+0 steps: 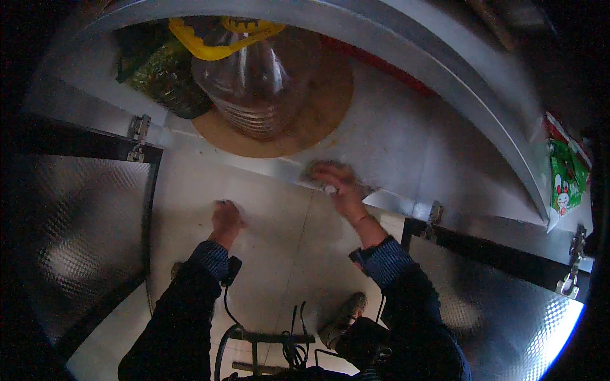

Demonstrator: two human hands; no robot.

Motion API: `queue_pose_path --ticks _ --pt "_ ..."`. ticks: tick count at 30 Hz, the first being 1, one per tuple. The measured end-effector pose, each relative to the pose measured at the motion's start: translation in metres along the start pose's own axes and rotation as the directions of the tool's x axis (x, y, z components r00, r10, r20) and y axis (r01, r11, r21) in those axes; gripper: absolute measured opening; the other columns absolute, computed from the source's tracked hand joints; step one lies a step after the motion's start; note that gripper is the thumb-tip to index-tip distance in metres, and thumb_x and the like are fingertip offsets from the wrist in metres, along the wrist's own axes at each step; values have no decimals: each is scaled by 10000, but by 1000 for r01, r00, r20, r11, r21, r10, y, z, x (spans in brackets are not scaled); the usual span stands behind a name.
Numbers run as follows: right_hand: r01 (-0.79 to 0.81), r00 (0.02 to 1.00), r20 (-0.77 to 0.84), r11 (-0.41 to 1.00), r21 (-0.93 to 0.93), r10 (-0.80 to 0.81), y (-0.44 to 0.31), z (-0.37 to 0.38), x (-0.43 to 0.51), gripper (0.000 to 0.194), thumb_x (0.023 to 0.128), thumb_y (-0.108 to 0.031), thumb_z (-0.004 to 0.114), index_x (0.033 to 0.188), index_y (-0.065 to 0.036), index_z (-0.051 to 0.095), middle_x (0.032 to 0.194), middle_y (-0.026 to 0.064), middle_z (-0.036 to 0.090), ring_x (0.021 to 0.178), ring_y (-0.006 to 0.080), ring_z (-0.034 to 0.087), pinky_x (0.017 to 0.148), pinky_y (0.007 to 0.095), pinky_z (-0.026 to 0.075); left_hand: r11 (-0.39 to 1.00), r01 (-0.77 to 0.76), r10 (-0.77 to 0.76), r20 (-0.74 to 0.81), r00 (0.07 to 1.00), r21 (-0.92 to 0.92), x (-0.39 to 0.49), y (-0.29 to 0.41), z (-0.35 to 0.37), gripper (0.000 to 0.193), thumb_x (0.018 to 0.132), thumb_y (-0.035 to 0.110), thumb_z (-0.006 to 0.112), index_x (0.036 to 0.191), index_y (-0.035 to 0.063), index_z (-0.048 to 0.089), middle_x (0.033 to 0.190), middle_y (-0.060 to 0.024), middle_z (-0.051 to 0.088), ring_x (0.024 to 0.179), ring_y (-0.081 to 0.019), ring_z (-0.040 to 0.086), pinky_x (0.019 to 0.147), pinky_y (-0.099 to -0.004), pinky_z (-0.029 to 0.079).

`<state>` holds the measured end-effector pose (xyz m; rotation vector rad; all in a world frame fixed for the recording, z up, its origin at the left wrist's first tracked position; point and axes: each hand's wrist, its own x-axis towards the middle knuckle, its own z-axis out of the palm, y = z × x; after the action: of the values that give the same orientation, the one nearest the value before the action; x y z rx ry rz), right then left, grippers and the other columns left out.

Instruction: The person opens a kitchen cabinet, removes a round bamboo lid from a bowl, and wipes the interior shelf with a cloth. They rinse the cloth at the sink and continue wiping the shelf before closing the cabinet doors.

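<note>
My right hand (345, 188) is blurred at the front edge of an open metal cabinet's floor (381, 128). Its fingers bend over a dark, rag-like thing (370, 190), too smeared to name surely; a small whitish bit shows by the fingers. My left hand (228, 220) hangs lower, over the pale tiled floor (271, 214), fingers curled, with nothing plainly in it. Beyond the hands, a large clear plastic jug (252, 85) with a yellow handle (209, 50) stands on a round brown board (329, 114) in the cabinet. Against its left side leans a plastic bag of greenish contents (167, 76).
Textured cabinet doors swing open on the left (90, 238) and right (481, 295), on metal hinges (139, 138). A curved-looking metal edge (457, 71) crosses above. A green packet (567, 176) is at far right. Below are a shoe (345, 316) and a dark stool-like frame (271, 338) with cables.
</note>
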<state>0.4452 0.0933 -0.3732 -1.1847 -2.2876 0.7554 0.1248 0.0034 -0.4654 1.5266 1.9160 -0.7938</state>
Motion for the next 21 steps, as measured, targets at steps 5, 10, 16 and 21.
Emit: queue_pose_path --ticks 5,10,16,21 --pt "-281 860 -279 853 440 427 34 -41 -31 504 718 123 517 1155 -122 579 1211 80 558 1123 247 509 906 327 432 976 -94 104 -43 994 198 -7 5 -10 930 645 531 729 1294 -48 400 1289 -170 454 1173 -316 438 978 -327 401" --pt "-586 640 -685 798 -143 347 134 -114 -14 494 707 107 515 1156 -92 566 1164 92 570 1090 255 525 935 338 409 995 -84 88 -86 992 57 -5 10 -4 956 639 544 730 1301 -56 388 1298 -177 448 1205 -311 412 944 -333 435" --pt "-106 879 -470 994 -37 77 67 -9 39 573 601 86 543 1148 -85 548 1218 111 519 1127 307 479 952 378 398 975 -129 142 -61 988 181 1 10 -1 1004 618 596 714 1295 -69 386 1300 -180 447 1208 -308 412 887 -317 473" --pt "-122 965 -224 989 88 139 -58 74 20 582 547 146 526 1075 -91 589 1161 81 561 1117 315 486 980 386 372 970 -117 133 -62 989 215 10 5 10 966 637 629 676 1260 -67 428 1294 -168 458 1171 -294 441 984 -320 383"
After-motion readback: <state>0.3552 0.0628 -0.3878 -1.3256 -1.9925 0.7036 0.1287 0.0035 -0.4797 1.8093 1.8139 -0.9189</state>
